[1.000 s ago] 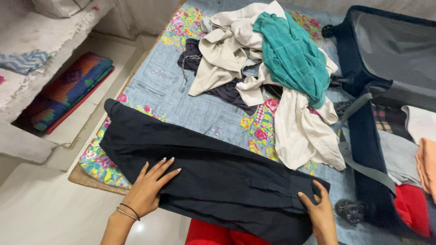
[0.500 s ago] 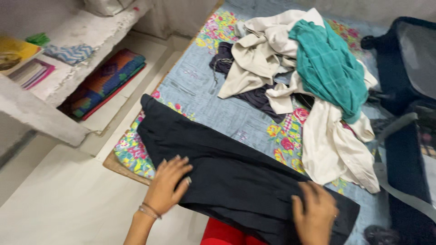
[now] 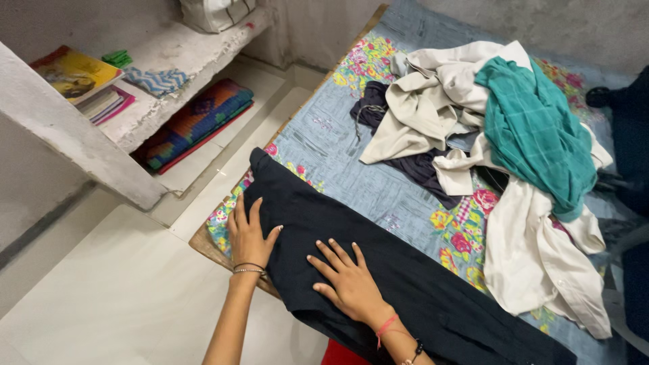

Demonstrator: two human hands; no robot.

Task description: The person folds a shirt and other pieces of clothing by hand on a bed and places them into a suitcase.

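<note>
Flat and spread, the fingers of the left hand (image 3: 249,233) press on the near edge of the black trousers (image 3: 378,284), thumb out to the side, gripping nothing. Beside it the right hand (image 3: 348,280) lies palm down on the cloth, fingers fanned open and also holding nothing.

One risk, as I judge it, is the overhang: the trousers run slantwise along the near edge of the flowered bedsheet (image 3: 338,145), and part of the cloth hangs past the edge toward the pale floor (image 3: 101,284). If either palm lifts or pushes outward, the smooth fabric could slide off. Pressing unevenly could also drag a crease into the cloth under the hands.

The trousers look dark, thin and fairly smooth, laid out long and narrow, with one end near the hands and the other running off toward the lower right. Farther up the sheet, well apart from the hands, sits a heap of cream clothes (image 3: 433,101) with a teal shirt (image 3: 537,132) on top.
</note>
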